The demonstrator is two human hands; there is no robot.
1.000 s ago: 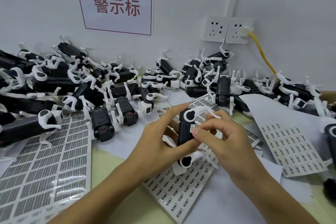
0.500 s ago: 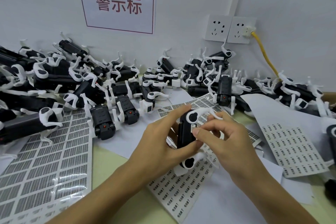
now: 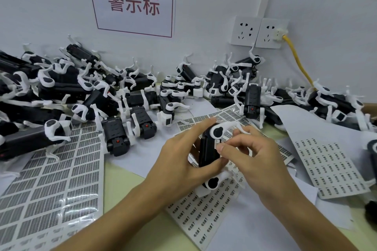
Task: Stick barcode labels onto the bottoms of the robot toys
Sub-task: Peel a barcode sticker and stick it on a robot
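Observation:
My left hand point(image 3: 181, 161) grips a black robot toy point(image 3: 208, 149) with white legs, held upright on its side above a label sheet point(image 3: 200, 214). My right hand point(image 3: 255, 159) pinches a small white barcode label point(image 3: 217, 142) with thumb and forefinger against the toy's underside, near its upper white leg joint. A big pile of the same black and white robot toys point(image 3: 114, 96) lies along the wall at the back.
A large peeled label backing sheet point(image 3: 55, 179) lies at the left. Another label sheet point(image 3: 330, 167) lies at the right on white paper. Wall sockets point(image 3: 259, 32) with a yellow cable point(image 3: 297, 61) sit at the back right. A red-lettered sign point(image 3: 132, 4) hangs above the pile.
My hands and the toy have barely shifted. The right thumb and forefinger have closed in a little on the label at the toy's underside.

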